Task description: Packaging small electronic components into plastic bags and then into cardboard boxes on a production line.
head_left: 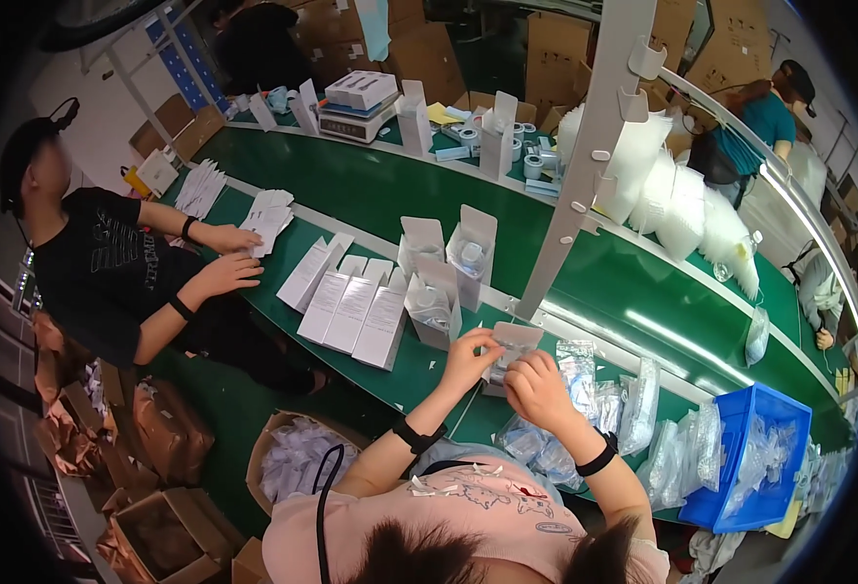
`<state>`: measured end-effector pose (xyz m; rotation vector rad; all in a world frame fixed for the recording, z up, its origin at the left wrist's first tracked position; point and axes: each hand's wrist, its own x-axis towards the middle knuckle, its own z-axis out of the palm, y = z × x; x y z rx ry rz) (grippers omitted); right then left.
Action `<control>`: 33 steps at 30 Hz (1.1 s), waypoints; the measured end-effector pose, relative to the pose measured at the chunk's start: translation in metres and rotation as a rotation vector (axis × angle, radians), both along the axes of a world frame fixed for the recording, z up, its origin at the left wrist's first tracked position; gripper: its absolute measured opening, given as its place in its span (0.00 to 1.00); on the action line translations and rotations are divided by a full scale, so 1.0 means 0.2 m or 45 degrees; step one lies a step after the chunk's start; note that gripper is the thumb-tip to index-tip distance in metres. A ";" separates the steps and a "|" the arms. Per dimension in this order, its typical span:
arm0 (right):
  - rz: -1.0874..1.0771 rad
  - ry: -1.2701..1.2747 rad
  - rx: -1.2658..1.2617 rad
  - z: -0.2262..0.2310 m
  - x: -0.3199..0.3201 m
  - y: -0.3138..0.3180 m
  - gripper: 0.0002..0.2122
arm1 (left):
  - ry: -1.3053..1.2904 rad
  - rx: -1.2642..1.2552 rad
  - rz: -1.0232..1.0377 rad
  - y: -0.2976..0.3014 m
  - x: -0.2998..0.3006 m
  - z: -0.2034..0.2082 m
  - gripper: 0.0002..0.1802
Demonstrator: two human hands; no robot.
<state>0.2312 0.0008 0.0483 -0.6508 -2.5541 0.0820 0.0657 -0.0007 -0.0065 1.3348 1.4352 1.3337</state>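
Note:
At the table's near edge stands a small white carton (518, 337) with its lid flap up. My left hand (468, 362) pinches the carton's left side, thumb and fingertips together. Curled over its front right is my right hand (540, 391), fingers bent down at the opening; what they grip is hidden. Just left are open white cartons, one (434, 310) with a clear-wrapped item inside and another (470, 255) behind it. Clear plastic bags with items (538, 446) lie by my right forearm.
Closed white cartons (349, 310) lie in a row at left. A co-worker (108, 243) handles white papers (269, 216) beyond them. At right stands a blue bin (752, 457) of bagged items. A metal post (585, 165) rises behind the cartons; a green conveyor (380, 185) runs behind.

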 end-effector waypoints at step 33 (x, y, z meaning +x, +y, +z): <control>-0.459 0.552 -0.936 -0.76 -0.36 0.26 0.39 | 0.422 0.137 0.806 0.16 -0.43 -0.46 0.55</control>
